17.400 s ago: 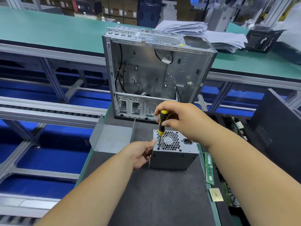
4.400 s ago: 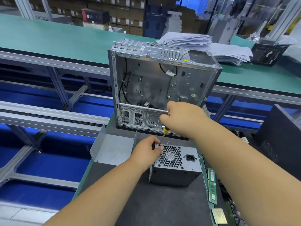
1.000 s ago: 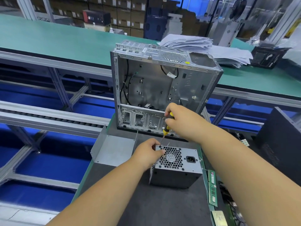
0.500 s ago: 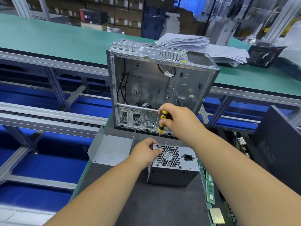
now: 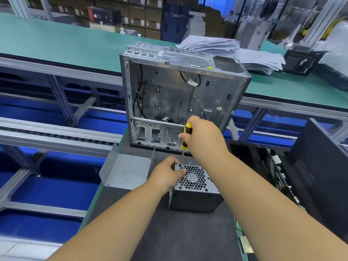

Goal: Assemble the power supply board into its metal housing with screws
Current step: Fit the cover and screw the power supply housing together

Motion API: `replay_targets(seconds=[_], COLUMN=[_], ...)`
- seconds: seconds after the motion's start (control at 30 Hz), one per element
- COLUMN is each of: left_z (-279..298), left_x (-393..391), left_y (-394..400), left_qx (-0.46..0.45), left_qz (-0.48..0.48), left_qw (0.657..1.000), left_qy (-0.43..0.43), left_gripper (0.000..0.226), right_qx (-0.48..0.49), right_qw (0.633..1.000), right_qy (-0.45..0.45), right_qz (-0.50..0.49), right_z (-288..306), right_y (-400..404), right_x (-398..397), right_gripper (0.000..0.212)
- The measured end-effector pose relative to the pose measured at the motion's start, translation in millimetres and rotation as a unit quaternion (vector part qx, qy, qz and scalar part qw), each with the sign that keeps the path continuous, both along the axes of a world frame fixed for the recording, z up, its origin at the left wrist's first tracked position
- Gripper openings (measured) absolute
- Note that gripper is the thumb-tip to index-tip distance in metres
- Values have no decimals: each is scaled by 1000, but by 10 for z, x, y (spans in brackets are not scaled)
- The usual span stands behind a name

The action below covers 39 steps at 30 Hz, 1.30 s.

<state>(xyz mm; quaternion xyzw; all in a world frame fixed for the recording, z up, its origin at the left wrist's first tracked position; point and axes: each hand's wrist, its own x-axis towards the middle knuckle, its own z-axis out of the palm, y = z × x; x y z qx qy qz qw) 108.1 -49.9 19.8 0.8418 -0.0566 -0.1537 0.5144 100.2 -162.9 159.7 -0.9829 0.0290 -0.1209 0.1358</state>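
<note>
A grey metal power supply housing (image 5: 195, 201) with a honeycomb fan grille on top stands on the dark mat (image 5: 184, 236). My left hand (image 5: 166, 175) grips its top left corner, fingers curled over the edge. My right hand (image 5: 204, 139) holds a yellow and black screwdriver (image 5: 185, 137) nearly upright. Its tip sits on the housing's far left top corner, right beside my left fingers. The screw under the tip is too small to make out.
An open silver computer case (image 5: 180, 98) stands upright behind the housing. A bent grey metal cover (image 5: 128, 170) lies to the left. Circuit boards (image 5: 278, 170) and a black panel (image 5: 323, 176) are on the right. Paper stacks (image 5: 235, 51) sit on the green bench beyond.
The screwdriver has tilted closer to upright and my right hand has shifted slightly. The left hand stays on the housing corner, and the tip stays on the same corner.
</note>
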Motion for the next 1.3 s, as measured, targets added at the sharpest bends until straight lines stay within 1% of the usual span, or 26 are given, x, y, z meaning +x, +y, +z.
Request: replay_targets(seconds=[0.2, 0.3, 0.4, 0.5, 0.53, 0.6, 0.67, 0.7, 0.83, 1.07, 1.13, 1.2, 1.27, 1.3], left_z=[-10, 9, 30, 41, 39, 31, 19, 12, -10, -15, -14, -18, -44, -54], left_x=[-18, -22, -37, -48, -50, -51, -48, -45, -29, -48, -47, -42, -36, -36], left_y=[-2, 4, 14, 20, 22, 28, 35, 37, 27, 31, 34, 45, 55, 56], left_qx=[-22, -21, -13, -22, -28, -34, -23, -17, -25, -15, -16, -39, -88, -115], left_qz=[3, 4, 0, -3, -6, -11, -13, -11, -5, 5, 5, 1, -3, -2], left_qw=[1000, 1000, 1000, 1000, 1000, 999, 1000, 1000, 1000, 1000, 1000, 999, 996, 993], left_qy=[4, 5, 2, 9, 9, 3, -5, -8, 1, -4, -6, -3, 16, 32], left_gripper=[17, 18, 20, 18, 18, 17, 17, 18, 19, 17, 17, 16, 14, 13], right_qx=[1, 8, 49, 73, 84, 134, 181, 188, 169, 151, 138, 87, 38, 33], right_qw=[999, 999, 994, 990, 990, 983, 973, 970, 976, 981, 982, 988, 994, 996], right_qy=[-28, -38, -16, 5, 12, 30, 57, 67, 53, 34, 42, 56, 49, 40], right_qz=[-18, 34, 95, 117, 116, 118, 134, 140, 125, 121, 122, 116, 94, 73], right_z=[-66, -54, -33, -19, -12, 11, 27, 30, 23, 15, 39, 81, 113, 120], right_y=[51, 87, 95, 28, 0, -50, -92, -108, -151, -139, -141, -174, -261, -324], right_x=[-58, -95, -113, -121, -123, -128, -147, -158, -178, -159, -162, -170, -201, -229], right_gripper=[34, 32, 25, 17, 18, 27, 36, 37, 24, 18, 17, 14, 11, 12])
